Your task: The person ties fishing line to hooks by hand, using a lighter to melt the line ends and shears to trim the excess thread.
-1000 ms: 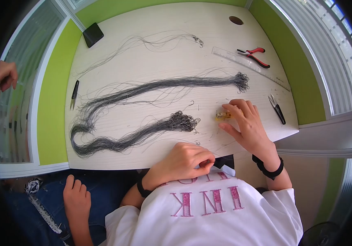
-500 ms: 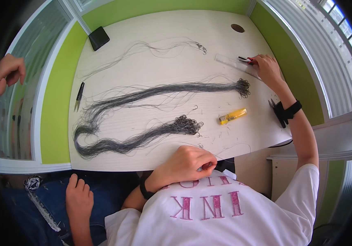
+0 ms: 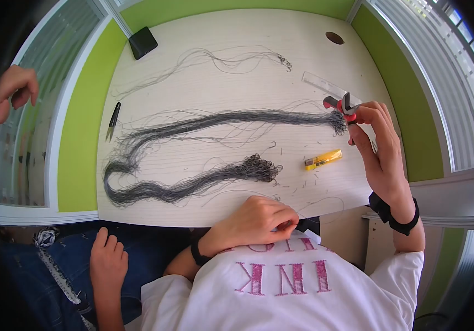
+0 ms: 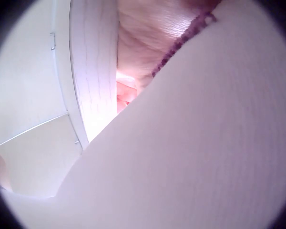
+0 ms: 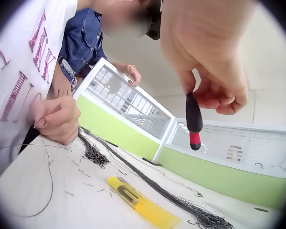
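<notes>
Above the table (image 3: 248,33) — pliers (image 3: 349,110), now lifted

1. From head: looking forward and down from above, wide, taking in most of desk (image 3: 281,83).
2. From left wrist: pressed very near shirt (image 4: 190,143), seeing mostly cloth.
3. From right wrist: looking across desk, tilted, toward green panels (image 5: 119,125); pliers (image 5: 194,114) close.
4. Shared, head and right wrist: left hand (image 3: 261,218), lighter (image 3: 323,159), pliers.
</notes>
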A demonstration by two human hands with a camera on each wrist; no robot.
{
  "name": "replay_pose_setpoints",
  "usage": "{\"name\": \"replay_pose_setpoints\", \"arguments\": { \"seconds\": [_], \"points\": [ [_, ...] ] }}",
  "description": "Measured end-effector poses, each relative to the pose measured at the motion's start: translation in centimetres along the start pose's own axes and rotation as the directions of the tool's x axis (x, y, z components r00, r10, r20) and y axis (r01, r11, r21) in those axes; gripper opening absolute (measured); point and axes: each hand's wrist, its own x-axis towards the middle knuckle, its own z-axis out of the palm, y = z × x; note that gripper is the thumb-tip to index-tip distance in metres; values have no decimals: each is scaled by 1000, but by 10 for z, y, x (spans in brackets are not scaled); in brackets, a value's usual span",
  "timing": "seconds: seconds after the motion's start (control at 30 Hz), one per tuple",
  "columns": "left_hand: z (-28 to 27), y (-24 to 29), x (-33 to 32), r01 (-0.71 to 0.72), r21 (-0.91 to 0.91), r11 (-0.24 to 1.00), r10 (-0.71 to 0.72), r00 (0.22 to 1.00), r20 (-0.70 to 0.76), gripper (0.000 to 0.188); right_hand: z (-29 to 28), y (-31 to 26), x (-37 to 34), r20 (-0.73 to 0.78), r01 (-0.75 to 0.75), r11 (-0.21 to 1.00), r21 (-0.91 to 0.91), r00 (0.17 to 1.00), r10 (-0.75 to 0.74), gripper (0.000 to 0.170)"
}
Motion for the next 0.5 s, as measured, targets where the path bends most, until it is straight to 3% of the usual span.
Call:
{"name": "replay_pose_setpoints", "arguments": {
  "seconds": [0.23, 0.33, 0.4, 0.43, 0.5],
  "points": [
    [0, 0, 0, -3, 0, 1000, 3, 1000, -2, 10, 1, 8, -5, 35, -124, 977, 175, 992, 120, 8],
    [0, 0, 0, 2, -1, 1000, -2, 1000, 4, 10, -1, 6, -6, 46, -223, 939, 260, 975, 219, 8],
    [0, 0, 0, -2, 5, 1000, 2, 1000, 5, 10, -4, 8, -7, 96, -383, 845, 372, 922, 376, 12],
    [1, 0, 0, -1, 5, 1000, 1, 1000, 5, 10, -4, 10, -7, 96, -384, 845, 372, 922, 376, 12],
    [0, 1, 0, 0, 6, 1000, 0, 1000, 3, 10, -2, 18, -3, -42, -274, 784, 557, 934, 356, 22]
  ]
}}
